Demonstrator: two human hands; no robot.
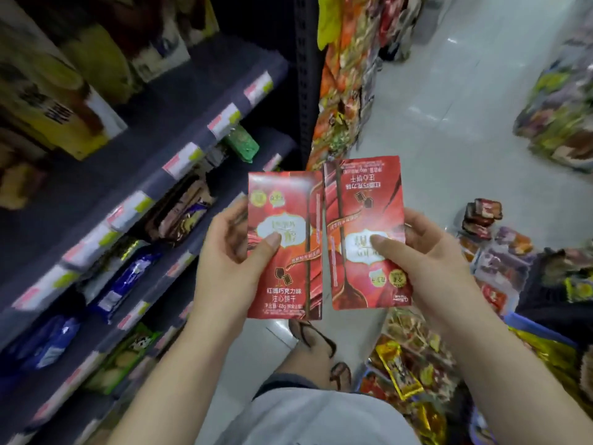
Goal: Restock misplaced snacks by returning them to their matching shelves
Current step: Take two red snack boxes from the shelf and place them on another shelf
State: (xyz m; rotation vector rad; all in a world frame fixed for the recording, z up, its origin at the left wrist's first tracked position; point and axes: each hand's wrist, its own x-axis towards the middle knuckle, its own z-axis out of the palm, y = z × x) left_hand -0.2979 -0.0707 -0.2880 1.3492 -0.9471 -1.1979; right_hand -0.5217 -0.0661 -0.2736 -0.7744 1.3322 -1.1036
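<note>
Partly blurred shelves [179, 101]; 2 red snack boxes side by side, left box [284, 245] pinched in left hand [231, 264], inverted right box [365, 232] in right hand [426, 261].

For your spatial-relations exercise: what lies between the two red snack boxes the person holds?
Head view: only a narrow gap separates the left box from the right box; pale floor shows through.

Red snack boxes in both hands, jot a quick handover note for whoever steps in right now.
Left hand grips one red box, print upright.
Right hand grips a matching red box, print upside down.
The boxes sit side by side in front of the dark shelves on the left.
Done: both boxes picked up.
Left: find their matching shelf, place both. More mixed snacks wait in the blue basket.
</note>
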